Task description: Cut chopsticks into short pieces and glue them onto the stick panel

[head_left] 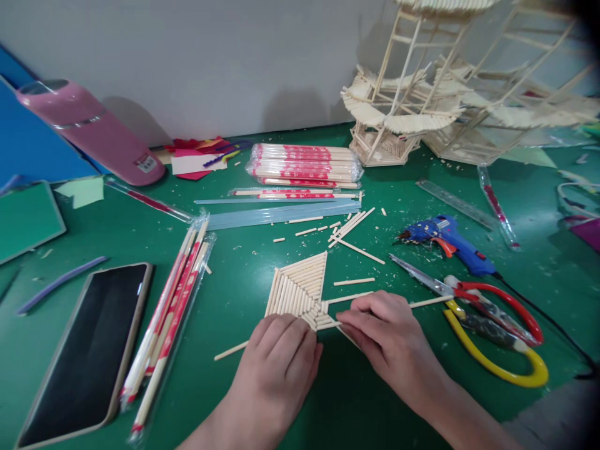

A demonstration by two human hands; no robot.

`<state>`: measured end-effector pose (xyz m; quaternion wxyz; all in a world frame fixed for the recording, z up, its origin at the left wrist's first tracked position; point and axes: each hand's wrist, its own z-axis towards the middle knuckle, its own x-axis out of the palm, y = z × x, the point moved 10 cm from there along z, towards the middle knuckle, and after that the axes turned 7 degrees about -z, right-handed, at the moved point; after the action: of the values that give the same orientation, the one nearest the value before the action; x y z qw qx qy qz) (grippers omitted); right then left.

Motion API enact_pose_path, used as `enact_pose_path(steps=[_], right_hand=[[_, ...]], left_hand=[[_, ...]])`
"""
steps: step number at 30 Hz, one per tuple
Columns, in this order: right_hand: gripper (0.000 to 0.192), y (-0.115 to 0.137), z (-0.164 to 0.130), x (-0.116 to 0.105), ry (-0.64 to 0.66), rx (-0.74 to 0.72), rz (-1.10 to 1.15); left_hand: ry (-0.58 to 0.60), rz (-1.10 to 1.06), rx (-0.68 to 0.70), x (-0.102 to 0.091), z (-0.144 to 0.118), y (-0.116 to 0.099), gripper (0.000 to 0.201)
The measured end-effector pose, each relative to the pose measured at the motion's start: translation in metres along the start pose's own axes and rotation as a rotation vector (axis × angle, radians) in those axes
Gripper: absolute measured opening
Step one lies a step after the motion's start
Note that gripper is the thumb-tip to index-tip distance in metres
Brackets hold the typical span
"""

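A fan-shaped panel of glued wooden sticks [295, 290] lies on the green table in front of me. My left hand [279, 359] is closed over its lower edge, fingers curled and hiding part of it. At the panel's right side, the thumb and fingers of my right hand [384, 325] pinch a thin wooden stick [347, 335] beside the panel's short inner rows. Another long stick [345, 299] reaches from the panel toward the right hand. A short loose stick [354, 282] lies just above. One more stick [229, 351] pokes out left of my left hand.
Right: glue gun [450, 240], scissors [424, 277], ruler [454, 203]. Behind: cut sticks [349, 228], glue sticks [281, 215], chopstick bundle [304, 164], stick-built towers [403, 122]. Left: phone [87, 356], wrapped chopsticks [169, 319], leaning pink bottle [94, 131].
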<state>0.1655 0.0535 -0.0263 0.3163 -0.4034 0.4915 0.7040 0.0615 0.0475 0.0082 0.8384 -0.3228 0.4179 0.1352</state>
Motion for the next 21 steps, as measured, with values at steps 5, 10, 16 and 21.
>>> enact_pose_path(steps=[5, 10, 16, 21], right_hand=[[0.017, 0.0014, 0.0002, -0.0013, -0.002, -0.01, -0.015], [0.017, 0.0002, 0.0006, -0.0009, -0.002, 0.0, -0.016], [0.017, 0.0003, 0.0006, -0.0007, -0.005, 0.003, -0.016], [0.016, 0.0008, 0.0006, -0.0007, -0.015, -0.002, -0.009]], left_hand=[[0.013, -0.001, -0.014, 0.002, -0.0003, 0.0018, 0.012], [0.039, -0.015, -0.013, 0.0038, -0.0001, 0.0019, 0.012], [0.058, -0.01, -0.009, 0.0061, -0.0008, 0.0028, 0.011], [0.061, -0.005, -0.01, 0.0079, -0.003, 0.0027, 0.011]])
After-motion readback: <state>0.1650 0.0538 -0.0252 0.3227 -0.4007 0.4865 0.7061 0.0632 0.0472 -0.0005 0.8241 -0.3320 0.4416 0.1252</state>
